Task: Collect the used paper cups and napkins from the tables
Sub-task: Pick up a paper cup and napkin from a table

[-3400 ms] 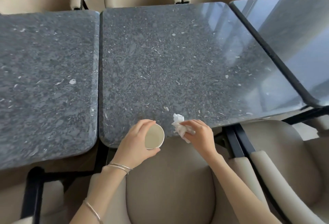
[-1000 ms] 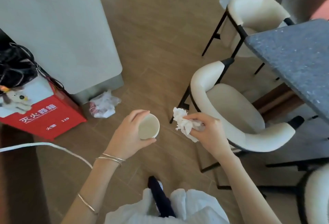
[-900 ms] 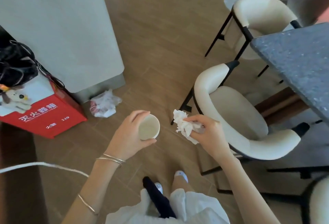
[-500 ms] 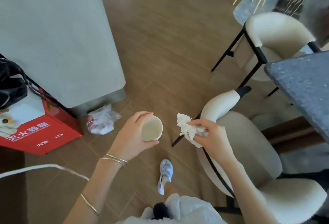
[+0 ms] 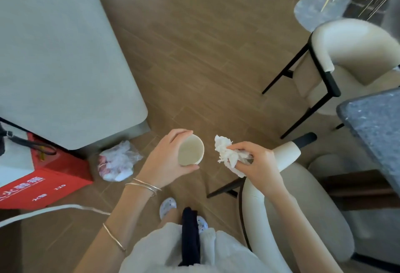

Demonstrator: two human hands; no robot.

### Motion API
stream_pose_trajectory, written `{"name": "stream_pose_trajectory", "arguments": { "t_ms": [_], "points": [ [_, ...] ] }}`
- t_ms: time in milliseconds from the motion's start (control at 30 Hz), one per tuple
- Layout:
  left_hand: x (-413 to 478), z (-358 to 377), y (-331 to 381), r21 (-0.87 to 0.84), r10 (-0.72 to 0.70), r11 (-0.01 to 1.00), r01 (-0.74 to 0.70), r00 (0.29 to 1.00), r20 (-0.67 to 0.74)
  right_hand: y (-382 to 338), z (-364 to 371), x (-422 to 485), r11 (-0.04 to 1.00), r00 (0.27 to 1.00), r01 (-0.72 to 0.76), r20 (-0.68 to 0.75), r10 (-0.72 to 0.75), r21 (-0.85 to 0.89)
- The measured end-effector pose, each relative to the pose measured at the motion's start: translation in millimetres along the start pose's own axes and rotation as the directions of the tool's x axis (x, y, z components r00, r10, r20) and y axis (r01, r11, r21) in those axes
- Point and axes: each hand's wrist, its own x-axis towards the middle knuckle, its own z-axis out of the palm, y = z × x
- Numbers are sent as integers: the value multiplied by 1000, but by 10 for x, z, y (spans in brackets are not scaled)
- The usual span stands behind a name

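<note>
My left hand [image 5: 164,162] grips a white paper cup [image 5: 191,150] around its side, its open mouth turned toward me. My right hand [image 5: 258,166] pinches a crumpled white napkin [image 5: 226,153] just to the right of the cup. Both are held over the brown wooden floor, in front of my body. The dark speckled table [image 5: 376,129] shows only as a corner at the right edge.
A cream chair [image 5: 287,203] stands right under my right arm, a second cream chair [image 5: 355,56] farther back. A pale wall block [image 5: 60,56] fills the left. A crumpled plastic bag [image 5: 118,161] and a red box [image 5: 41,184] lie on the floor at left.
I have turned away from the tables and walked across the floor; the chairs and table slid to the right. Cup and napkin stay held in the same hands.
</note>
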Motion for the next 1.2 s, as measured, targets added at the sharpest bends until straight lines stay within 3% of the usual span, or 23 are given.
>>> {"name": "stream_pose_trajectory", "arguments": {
  "t_ms": [267,667,1200],
  "points": [
    [1034,-133,-464,-36,7,999,-5,999,47,71,128,1045,998,997,-64,-44,65,25],
    [2961,-1134,-1250,-22,37,999,-36,999,32,-436,390,3266,998,988,-35,-147,43,60],
    [5146,-1268,-1948,-34,-77,997,76,996,-48,-146,262,5818,999,1000,25,-2,-25,32]
  ]
}}
